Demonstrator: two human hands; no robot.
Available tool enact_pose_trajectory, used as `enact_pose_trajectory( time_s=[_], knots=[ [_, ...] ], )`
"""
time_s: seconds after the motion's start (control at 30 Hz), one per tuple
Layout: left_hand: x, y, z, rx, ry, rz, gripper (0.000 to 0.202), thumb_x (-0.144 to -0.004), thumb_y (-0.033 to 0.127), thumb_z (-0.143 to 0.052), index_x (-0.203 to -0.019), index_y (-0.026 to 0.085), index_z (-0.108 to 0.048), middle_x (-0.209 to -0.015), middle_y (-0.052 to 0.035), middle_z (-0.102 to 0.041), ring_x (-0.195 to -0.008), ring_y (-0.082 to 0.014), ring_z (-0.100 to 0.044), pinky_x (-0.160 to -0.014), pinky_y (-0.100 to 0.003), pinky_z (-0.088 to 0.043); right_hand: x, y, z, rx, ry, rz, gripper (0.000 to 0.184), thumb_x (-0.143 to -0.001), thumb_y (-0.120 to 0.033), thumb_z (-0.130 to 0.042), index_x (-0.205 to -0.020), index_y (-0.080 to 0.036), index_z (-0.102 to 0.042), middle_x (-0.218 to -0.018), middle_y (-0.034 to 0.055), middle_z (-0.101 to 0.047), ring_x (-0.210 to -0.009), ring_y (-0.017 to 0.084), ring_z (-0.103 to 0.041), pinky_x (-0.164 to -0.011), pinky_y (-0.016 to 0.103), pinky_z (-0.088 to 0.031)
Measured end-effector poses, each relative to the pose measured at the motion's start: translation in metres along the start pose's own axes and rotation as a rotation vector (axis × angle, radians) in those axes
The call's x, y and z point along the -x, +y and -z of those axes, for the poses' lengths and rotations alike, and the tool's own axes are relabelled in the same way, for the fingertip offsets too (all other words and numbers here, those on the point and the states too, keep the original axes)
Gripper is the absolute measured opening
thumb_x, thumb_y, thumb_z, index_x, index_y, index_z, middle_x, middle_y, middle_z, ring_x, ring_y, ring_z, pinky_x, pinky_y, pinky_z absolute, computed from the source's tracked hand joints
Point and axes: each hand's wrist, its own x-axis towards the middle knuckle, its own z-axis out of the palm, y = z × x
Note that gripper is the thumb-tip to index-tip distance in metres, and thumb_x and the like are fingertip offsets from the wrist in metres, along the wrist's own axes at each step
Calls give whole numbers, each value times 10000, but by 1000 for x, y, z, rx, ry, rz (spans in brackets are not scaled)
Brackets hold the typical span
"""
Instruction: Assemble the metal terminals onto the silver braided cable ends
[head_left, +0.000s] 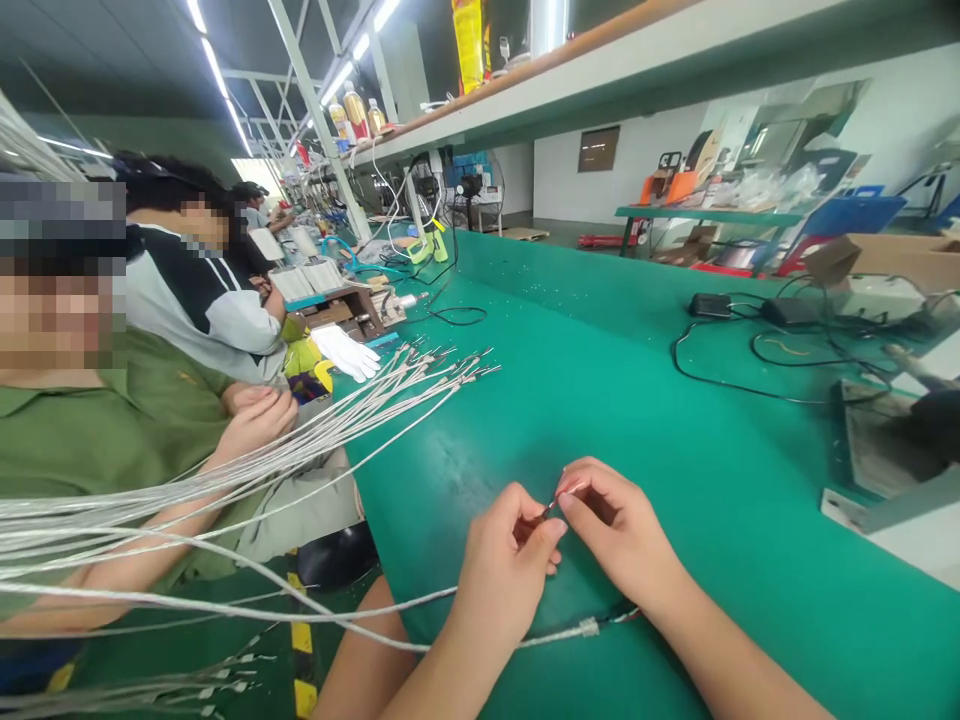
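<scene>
Low over the green tabletop, my left hand [506,550] is closed in a pinch on the end of a thin dark wire [551,505]. My right hand [619,525] pinches the same spot from the other side, fingertips almost touching the left ones. A pale cable [420,602] runs in from the left to my left hand. Beneath my wrists lies another pale cable [551,637] with a small white tag [589,627] and thin coloured wires at its end. The fingers hide most of the held wire.
A bundle of pale cables [375,400] with stripped ends crosses the left table edge. A co-worker in a green shirt [172,400] sits close on the left. White glove [346,352], black power adapters [711,305] and a metal-based machine [877,440] stand around. A shelf [600,70] hangs above.
</scene>
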Motion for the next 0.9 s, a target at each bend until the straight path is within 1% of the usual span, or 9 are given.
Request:
enact_pose_trajectory(
  time_s=[0.1,0.23,0.33,0.4,0.5,0.63,0.8,0.9],
  knots=[
    [0,0,0,-7,-12,5,201,-832,315,-614,-772,205,-458,-607,51,-588,-573,-111,-606,-553,-202,-497,-1,-1,0,-35,-14,-19,145,-927,-235,-590,-783,-243,-609,-901,32,-618,-833,224,-577,-722,349,-444],
    [2,-1,1,4,-22,-18,230,-815,298,-642,-751,202,-443,-634,42,-615,-591,-110,-612,-583,-206,-498,-3,-2,1,-65,-35,-17,136,-913,-225,-608,-780,-238,-627,-888,33,-616,-847,225,-574,-735,347,-438],
    [4,-2,2,-11,-38,-60,210,-850,352,-614,-788,200,-483,-646,38,-613,-607,-108,-609,-575,-195,-478,-4,-4,3,-118,-47,-23,126,-922,-240,-614,-798,-236,-638,-906,38,-616,-893,230,-572,-763,349,-438],
    [5,-1,2,-31,-42,-69,223,-872,399,-586,-812,201,-504,-624,40,-600,-584,-104,-597,-548,-186,-456,-4,-6,4,-158,-59,-23,120,-929,-256,-616,-815,-232,-645,-918,44,-615,-907,232,-571,-775,350,-440],
    [5,2,1,-39,-26,-50,252,-869,426,-585,-798,201,-497,-585,47,-572,-552,-105,-594,-522,-181,-449,-3,-9,6,-189,-66,-27,134,-944,-281,-604,-837,-219,-657,-925,49,-609,-857,214,-568,-744,334,-437],
    [4,7,0,-52,-2,-21,264,-856,428,-595,-778,200,-488,-565,50,-555,-535,-111,-593,-498,-182,-453,-2,-9,8,-202,-38,-49,186,-965,-303,-576,-829,-203,-655,-912,41,-600,-782,177,-535,-692,303,-406],
    [5,10,0,-64,-4,1,253,-851,426,-599,-794,200,-500,-578,42,-573,-539,-110,-597,-489,-177,-466,-3,-7,7,-251,31,-87,125,-929,-315,-634,-869,-208,-613,-909,19,-591,-707,148,-479,-636,282,-384],
    [8,12,-1,-79,16,10,244,-851,417,-600,-802,195,-511,-616,27,-614,-539,-105,-600,-474,-172,-459,-2,-7,6,-277,44,-101,135,-908,-311,-659,-854,-205,-594,-903,12,-582,-706,142,-482,-625,272,-379]
  ],
)
